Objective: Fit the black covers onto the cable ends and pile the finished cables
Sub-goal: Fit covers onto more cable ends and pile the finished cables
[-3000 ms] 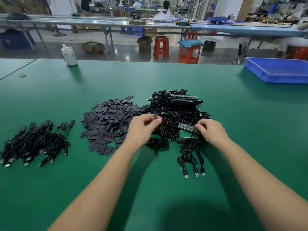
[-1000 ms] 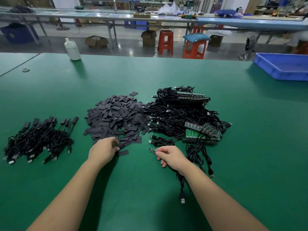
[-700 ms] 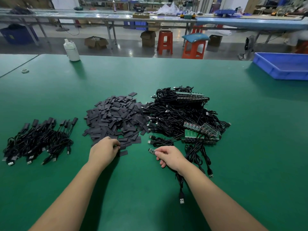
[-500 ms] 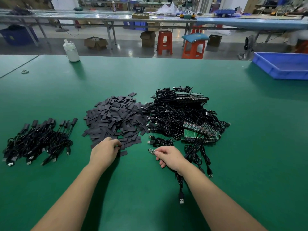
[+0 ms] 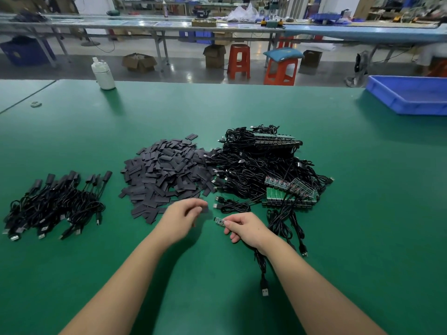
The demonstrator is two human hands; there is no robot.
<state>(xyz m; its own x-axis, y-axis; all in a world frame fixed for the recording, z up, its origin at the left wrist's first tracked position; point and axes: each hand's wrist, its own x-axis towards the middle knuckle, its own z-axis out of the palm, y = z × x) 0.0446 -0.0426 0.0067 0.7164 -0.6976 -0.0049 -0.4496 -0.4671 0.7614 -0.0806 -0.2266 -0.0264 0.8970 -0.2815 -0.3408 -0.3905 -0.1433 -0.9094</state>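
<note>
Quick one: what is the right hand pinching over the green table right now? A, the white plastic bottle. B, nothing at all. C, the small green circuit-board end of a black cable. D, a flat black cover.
C: the right hand pinches the small green circuit-board end of a black cable, which pokes out leftward from its fingertips.

Factory assy floor — long benches (image 5: 217,27), stools (image 5: 238,60), cable piles (image 5: 256,165).
</note>
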